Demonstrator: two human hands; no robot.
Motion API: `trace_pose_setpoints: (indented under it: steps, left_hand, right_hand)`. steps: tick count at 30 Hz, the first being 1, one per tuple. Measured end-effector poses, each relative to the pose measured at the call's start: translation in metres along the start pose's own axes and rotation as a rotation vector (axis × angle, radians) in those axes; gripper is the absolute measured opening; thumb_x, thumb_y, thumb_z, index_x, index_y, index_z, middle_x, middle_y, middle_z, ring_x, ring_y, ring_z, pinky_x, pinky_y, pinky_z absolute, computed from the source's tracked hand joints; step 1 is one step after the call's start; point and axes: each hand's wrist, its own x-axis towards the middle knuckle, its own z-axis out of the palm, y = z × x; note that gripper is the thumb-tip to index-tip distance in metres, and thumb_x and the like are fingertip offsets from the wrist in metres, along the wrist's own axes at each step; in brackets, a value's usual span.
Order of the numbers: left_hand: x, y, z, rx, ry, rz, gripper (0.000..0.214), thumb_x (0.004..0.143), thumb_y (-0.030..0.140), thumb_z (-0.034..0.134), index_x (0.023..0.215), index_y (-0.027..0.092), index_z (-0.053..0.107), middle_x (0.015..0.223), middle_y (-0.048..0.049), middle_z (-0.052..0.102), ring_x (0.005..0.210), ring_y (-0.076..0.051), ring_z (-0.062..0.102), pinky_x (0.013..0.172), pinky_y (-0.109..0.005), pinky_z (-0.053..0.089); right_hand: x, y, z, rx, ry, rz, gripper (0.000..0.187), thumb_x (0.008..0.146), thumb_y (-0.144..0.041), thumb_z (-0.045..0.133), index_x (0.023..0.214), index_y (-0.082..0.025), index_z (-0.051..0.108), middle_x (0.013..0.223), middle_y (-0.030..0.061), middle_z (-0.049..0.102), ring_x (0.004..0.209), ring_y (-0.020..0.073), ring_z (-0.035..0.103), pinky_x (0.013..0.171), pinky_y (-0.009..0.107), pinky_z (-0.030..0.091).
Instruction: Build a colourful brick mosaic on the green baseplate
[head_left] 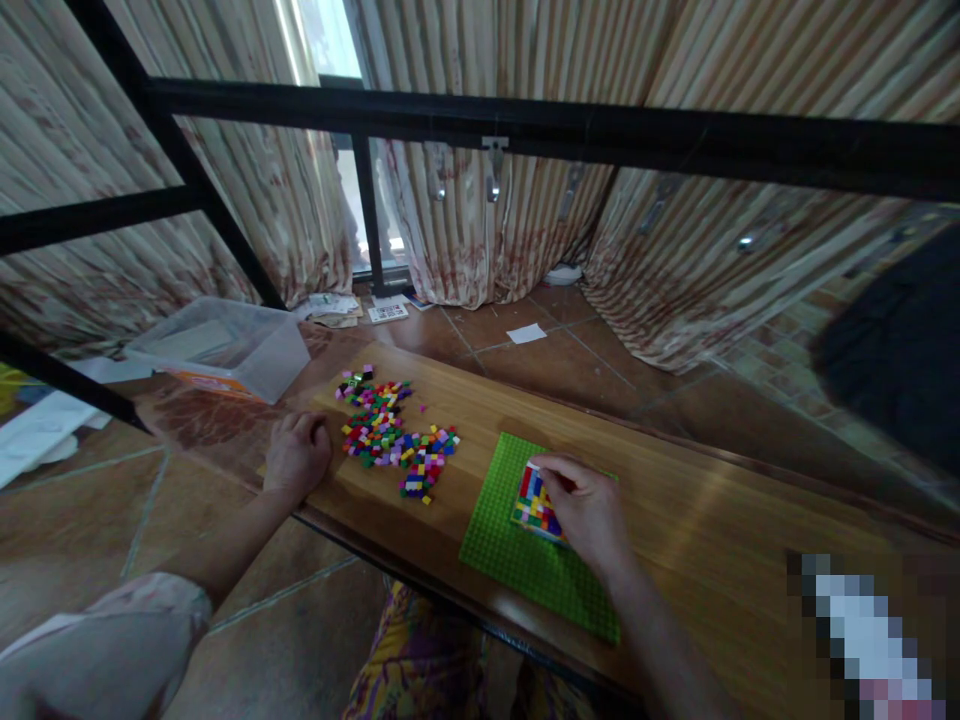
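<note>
My right hand [589, 505] is over a small build of coloured toy bricks [534, 508] on a green studded baseplate [499, 555]. Thumb and fingers are pinched together at the build's upper edge; whatever is between them, if anything, is hidden. The build shows red, blue, yellow, white and green bricks in rows, and the hand covers its right part. At the table's left end, my left hand [298, 455] rests with curled fingers, showing nothing in them. Just right of it lies a loose pile of small bricks [382, 430] in many colours.
The wooden table [705, 530] runs rightward, with a pixelated patch at the lower right. A clear plastic bin [262, 350] stands beyond my left hand. A black metal frame [525, 112] with hooks crosses in front of striped curtains [480, 235]. Papers lie on the tiled floor.
</note>
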Motion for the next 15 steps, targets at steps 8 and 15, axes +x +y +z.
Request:
trace_pose_setpoints:
  steps: [8, 15]
  left_hand:
    - [0.0005, -0.0033, 0.004, 0.002, 0.003, 0.01, 0.028, 0.085, 0.027, 0.043, 0.097, 0.016, 0.066, 0.107, -0.0143, 0.067, 0.108, -0.031, 0.058, 0.101, -0.046, 0.045]
    - [0.0001, -0.001, 0.0028, 0.008, -0.004, -0.001, 0.031, 0.085, 0.027, 0.041, 0.098, 0.014, 0.066, 0.107, -0.0159, 0.067, 0.106, -0.032, 0.058, 0.101, -0.046, 0.045]
  right_hand:
    - [0.0001, -0.0027, -0.0027, -0.008, 0.001, 0.041, 0.022, 0.085, -0.035, 0.057, 0.089, -0.028, 0.078, 0.098, 0.0018, 0.077, 0.087, 0.0186, 0.072, 0.08, 0.032, 0.056]
    - [0.0016, 0.0054, -0.0014, 0.037, -0.016, 0.11, 0.024, 0.084, -0.042, 0.061, 0.091, -0.027, 0.079, 0.097, 0.0032, 0.078, 0.083, 0.0194, 0.073, 0.077, 0.033, 0.056]
